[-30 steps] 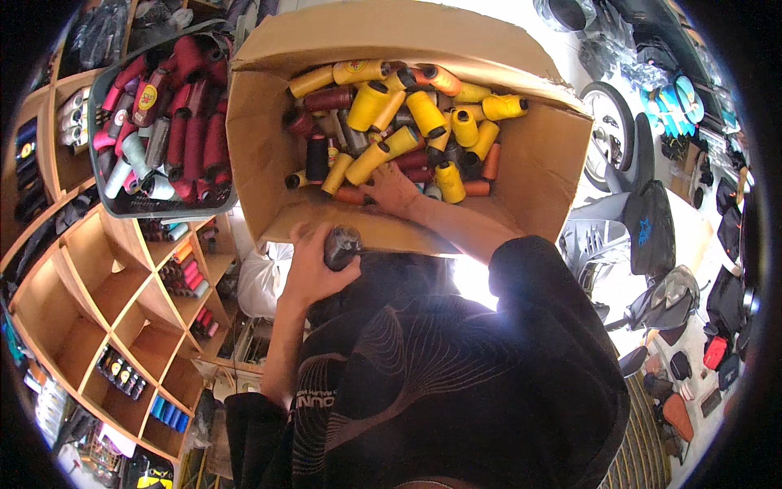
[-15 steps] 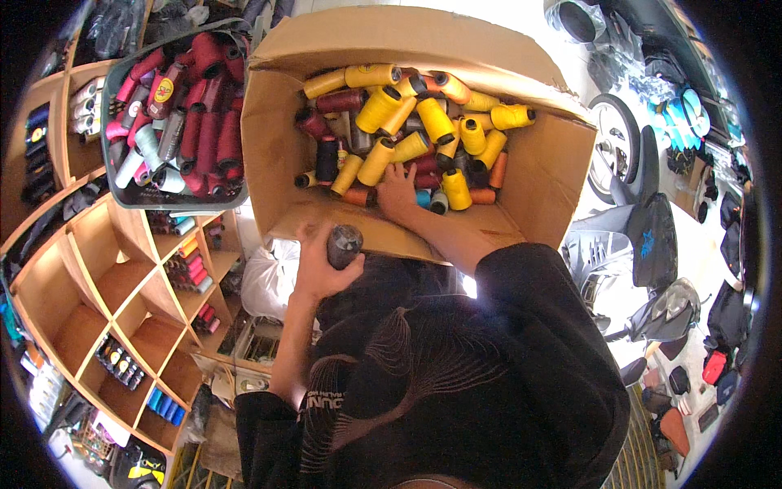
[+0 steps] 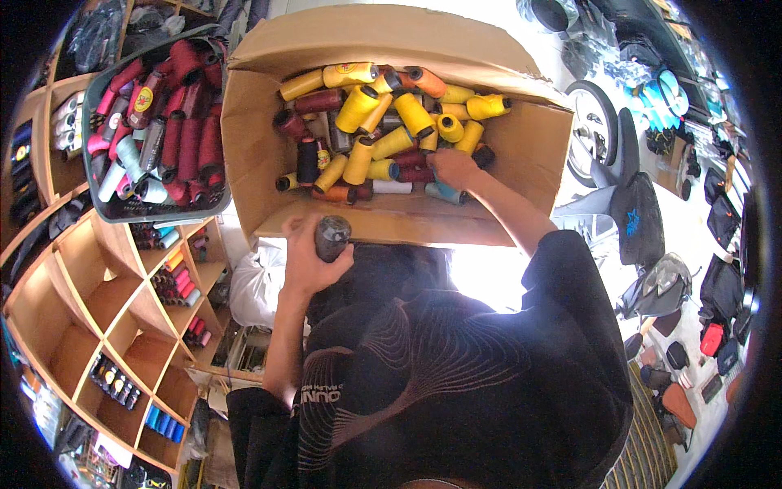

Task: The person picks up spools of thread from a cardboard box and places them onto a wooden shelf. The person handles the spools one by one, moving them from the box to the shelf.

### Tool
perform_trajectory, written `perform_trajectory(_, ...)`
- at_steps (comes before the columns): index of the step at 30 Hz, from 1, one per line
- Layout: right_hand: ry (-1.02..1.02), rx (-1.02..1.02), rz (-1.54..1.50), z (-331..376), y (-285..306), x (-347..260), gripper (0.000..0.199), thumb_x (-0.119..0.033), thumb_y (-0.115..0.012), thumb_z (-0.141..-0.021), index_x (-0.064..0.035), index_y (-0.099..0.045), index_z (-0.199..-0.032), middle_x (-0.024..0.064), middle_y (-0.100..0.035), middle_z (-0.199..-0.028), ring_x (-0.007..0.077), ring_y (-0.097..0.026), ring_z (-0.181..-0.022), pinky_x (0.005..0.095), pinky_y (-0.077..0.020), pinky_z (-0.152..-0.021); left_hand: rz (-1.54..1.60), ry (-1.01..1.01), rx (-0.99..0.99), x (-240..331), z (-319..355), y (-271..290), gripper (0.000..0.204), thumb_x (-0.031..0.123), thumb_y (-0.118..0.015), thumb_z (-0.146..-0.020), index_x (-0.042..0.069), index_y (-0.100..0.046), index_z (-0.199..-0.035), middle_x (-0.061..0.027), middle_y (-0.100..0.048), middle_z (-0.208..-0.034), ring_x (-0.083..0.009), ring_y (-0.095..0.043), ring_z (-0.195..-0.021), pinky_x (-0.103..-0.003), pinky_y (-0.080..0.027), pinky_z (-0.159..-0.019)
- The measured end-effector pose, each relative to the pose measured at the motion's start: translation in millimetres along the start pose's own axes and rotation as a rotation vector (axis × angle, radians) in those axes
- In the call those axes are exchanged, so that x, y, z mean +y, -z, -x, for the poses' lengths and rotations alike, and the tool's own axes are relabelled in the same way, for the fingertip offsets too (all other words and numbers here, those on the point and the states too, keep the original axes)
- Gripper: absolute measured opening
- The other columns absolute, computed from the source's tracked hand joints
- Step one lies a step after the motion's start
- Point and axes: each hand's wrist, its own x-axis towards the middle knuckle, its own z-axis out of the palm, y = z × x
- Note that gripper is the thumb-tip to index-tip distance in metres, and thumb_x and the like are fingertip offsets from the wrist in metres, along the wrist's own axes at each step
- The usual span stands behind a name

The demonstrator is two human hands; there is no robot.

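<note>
My left hand [image 3: 305,259] is closed around a dark grey thread spool [image 3: 332,238], held in front of the near side of a cardboard box [image 3: 391,222]. Inside that box lies a loose heap of yellow thread spools [image 3: 356,109], mixed with orange, maroon and dark ones. My right hand [image 3: 454,169] reaches into the right part of the heap. Its fingertips are hidden among the spools, so whether they grip one does not show. Close under it lie a light blue spool [image 3: 445,193] and a white spool [image 3: 393,187].
A dark plastic bin [image 3: 155,213] of maroon, pink and pale spools stands left of the box. Wooden shelving [image 3: 106,326] with thread in some compartments fills the left. A white bag [image 3: 259,285] sits below the box. A wheel [image 3: 592,130] and a motorbike stand at right.
My right hand has moved rightward within the heap. Spools near it have shifted, and a white and a light blue one show more. The left hand still holds the dark spool.
</note>
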Motion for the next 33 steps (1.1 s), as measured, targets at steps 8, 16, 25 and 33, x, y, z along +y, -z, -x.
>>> perform_trajectory(8, -0.214, -0.055, 0.279, 5, 28, 31, 0.024, -0.015, -0.055, -0.093, -0.0050, -0.074, -0.104, 0.0174, -0.074, -0.106, 0.0334, -0.072, -0.101, 0.0457, -0.0584, -0.083, 0.019, -0.010, 0.012, -3, -4, -1, 0.053, 0.029, -0.077, -0.068, 0.000, -0.059, -0.108, -0.0142, -0.069, -0.089, -0.0364, -0.064, -0.090, -0.049, -0.032, -0.105)
perform_trajectory(16, -0.306, 0.108, -0.077, -16, -22, 41, 0.024, -0.019, -0.057, -0.091, -0.0062, -0.076, -0.097, 0.0175, -0.074, -0.100, 0.0360, -0.073, -0.091, 0.0477, -0.0583, -0.080, 0.042, -0.001, 0.003, 2, -8, 1, 0.050, 0.026, -0.077, -0.067, 0.002, -0.059, -0.107, -0.0142, -0.069, -0.089, -0.0360, -0.064, -0.091, -0.049, -0.032, -0.104)
perform_trajectory(25, -0.093, 0.297, -0.670, -33, 38, -50, 0.034, -0.016, -0.065, -0.083, -0.0046, -0.066, -0.115, 0.0210, -0.071, -0.092, 0.0406, -0.069, -0.087, 0.0470, -0.0566, -0.080, 0.037, -0.004, 0.052, -3, -8, -2, 0.054, 0.027, -0.078, -0.067, 0.000, -0.059, -0.110, -0.0161, -0.068, -0.091, -0.0384, -0.062, -0.094, -0.049, -0.034, -0.103)
perform_trajectory(33, -0.149, 0.780, -0.509, -98, 43, -118, 0.077, -0.019, -0.074, -0.077, -0.0115, -0.040, -0.145, 0.0195, -0.062, -0.124, 0.0409, -0.064, -0.108, 0.0467, -0.0543, -0.088, -0.014, 0.013, 0.015, -3, -9, -1, 0.053, 0.029, -0.079, -0.067, 0.002, -0.060, -0.108, -0.0161, -0.067, -0.092, -0.0390, -0.060, -0.095, -0.049, -0.034, -0.102)
